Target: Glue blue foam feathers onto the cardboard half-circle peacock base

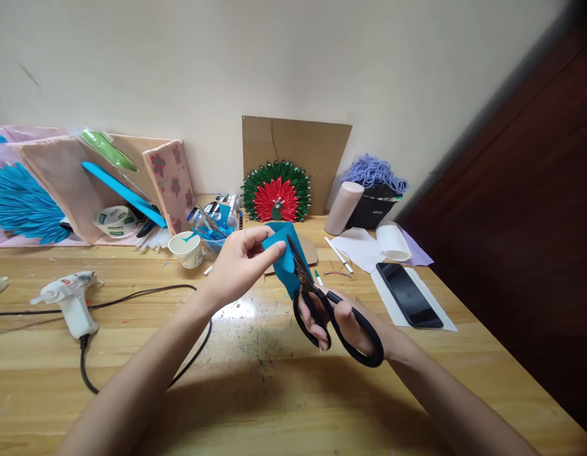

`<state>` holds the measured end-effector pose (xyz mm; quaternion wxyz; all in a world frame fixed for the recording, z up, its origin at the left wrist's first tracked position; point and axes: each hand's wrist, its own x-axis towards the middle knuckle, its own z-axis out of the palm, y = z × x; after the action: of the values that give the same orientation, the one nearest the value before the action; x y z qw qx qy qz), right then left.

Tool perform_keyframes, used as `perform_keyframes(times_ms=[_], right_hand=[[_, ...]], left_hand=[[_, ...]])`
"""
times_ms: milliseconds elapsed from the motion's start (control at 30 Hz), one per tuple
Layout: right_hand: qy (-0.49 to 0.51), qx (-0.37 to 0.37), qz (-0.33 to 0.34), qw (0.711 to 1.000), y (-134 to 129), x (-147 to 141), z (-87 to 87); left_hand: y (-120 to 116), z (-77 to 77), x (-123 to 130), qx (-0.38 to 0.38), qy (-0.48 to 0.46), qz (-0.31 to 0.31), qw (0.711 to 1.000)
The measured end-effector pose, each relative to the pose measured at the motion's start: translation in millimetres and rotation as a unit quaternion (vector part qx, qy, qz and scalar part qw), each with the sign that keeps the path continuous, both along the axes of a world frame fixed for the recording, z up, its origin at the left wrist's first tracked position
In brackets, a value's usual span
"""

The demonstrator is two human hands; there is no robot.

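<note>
Between the thumb and fingers of my left hand (243,259) is a blue felt-like sheet (284,261), held up above the table. My right hand (350,320) has its thumb and fingers through the black handles of a pair of scissors (303,273). The scissor blades point up and away, and lie against the blue sheet near its right side. A curved edge shows on the sheet beside the blades. How deep the blades reach into it is partly hidden.
A white glue gun (75,304) with a black cord lies at left. Behind stand a paper cup (185,251), a tub of blue scraps (217,237), a red and green peacock craft (277,193) and cardboard (316,142). A phone (410,296) and a white pen (338,254) lie at right.
</note>
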<state>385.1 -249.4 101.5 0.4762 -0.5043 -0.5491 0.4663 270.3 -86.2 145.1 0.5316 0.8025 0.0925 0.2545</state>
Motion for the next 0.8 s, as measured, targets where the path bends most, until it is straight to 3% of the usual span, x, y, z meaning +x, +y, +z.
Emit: perform_keyframes(times_ms=[167, 500, 800], right_hand=[[0.032, 0.006, -0.012, 0.999, 10.7, -4.8, -5.7], [0.099, -0.059, -0.059, 0.992, 17.6, -7.5, -10.2], [-0.003, -0.009, -0.026, 1.0, 12.5, -11.6, 0.5]], left_hand=[[5.4, 4.1, -4.0, 0.01, -0.003, 0.026, 1.0], [11.4, 8.5, -7.2, -0.025, -0.019, 0.012, 0.999], [12.1, 7.7, -9.9, -0.03, -0.006, 0.001, 1.0]])
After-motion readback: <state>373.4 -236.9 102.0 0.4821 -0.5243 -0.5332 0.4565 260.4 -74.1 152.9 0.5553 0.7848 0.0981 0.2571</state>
